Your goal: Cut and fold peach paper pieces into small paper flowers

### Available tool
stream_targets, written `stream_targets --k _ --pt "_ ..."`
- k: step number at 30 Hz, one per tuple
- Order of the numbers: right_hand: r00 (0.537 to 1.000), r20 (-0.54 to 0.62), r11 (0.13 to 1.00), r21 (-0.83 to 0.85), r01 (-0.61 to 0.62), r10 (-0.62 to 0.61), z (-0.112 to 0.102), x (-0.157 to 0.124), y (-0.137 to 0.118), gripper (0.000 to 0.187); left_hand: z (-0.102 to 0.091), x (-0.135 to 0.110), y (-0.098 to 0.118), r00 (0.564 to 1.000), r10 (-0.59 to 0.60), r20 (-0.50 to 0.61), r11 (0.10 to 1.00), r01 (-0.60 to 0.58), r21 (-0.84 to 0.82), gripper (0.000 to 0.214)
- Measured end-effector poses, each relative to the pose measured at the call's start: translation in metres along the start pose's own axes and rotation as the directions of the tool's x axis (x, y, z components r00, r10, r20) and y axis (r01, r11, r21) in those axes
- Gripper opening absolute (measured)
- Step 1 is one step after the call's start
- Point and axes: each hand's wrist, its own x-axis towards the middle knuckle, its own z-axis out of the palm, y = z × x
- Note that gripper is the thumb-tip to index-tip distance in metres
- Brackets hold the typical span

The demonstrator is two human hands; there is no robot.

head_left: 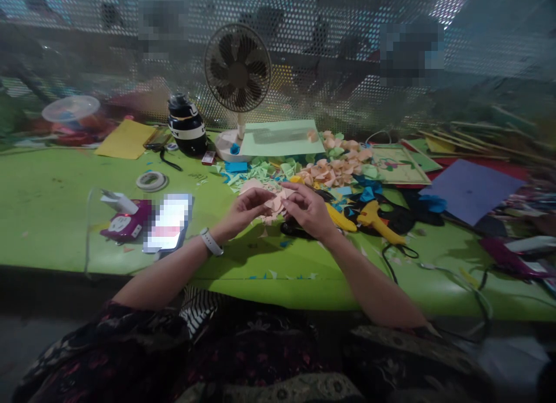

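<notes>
The left hand (251, 208) and right hand (306, 209) pinched peach paper (278, 202) above loose scraps (270, 219). A partly hidden black object (296, 230) lay beneath the right hand, a yellow glue gun (377, 220) farther right. A phone (169, 223) lay left of both hands; beyond them, peach curls (336, 168) crowded the worktop (52, 206) near a fan (238, 70).

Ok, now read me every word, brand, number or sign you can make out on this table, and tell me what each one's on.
"L": black bottle, upper white patch.
"Y": same bottle, lower white band; its other lettering is too blurred to read.
Phone: screen pixelated, unreadable.
Small red-and-white box: print too small to read.
Dark scrawl on the green table: illegible.
No whole word or number is readable.
</notes>
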Motion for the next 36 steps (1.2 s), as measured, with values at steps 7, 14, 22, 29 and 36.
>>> stream_targets --k 7,14,22,29,36 --pt "1.000 -0.015 1.000 -0.006 -0.008 0.008 0.0008 0.0007 -0.0002 0.041 0.0003 -0.0003 -0.0013 1.000 0.011 -0.009 1.000 -0.010 0.012 0.024" --pt "1.000 -0.012 1.000 -0.023 0.002 -0.002 0.0004 0.0004 -0.0018 0.039 0.0002 -0.0006 -0.0007 1.000 0.005 -0.010 1.000 -0.005 -0.002 0.025" --pt "0.999 -0.025 0.999 0.032 -0.023 0.024 0.0000 0.0005 -0.0026 0.037 -0.0001 0.0000 -0.0010 1.000 -0.011 -0.021 1.000 0.010 -0.024 0.026" --pt "1.000 -0.002 0.999 0.044 -0.024 0.024 -0.0003 0.0001 -0.0010 0.040 0.0009 -0.0003 -0.0005 1.000 -0.016 -0.019 0.999 0.016 -0.030 0.024" --pt "1.000 0.001 0.999 0.042 -0.013 0.013 0.0002 -0.0002 0.0020 0.040 0.0007 -0.0002 -0.0002 1.000 -0.016 -0.012 0.999 0.016 -0.037 0.025"
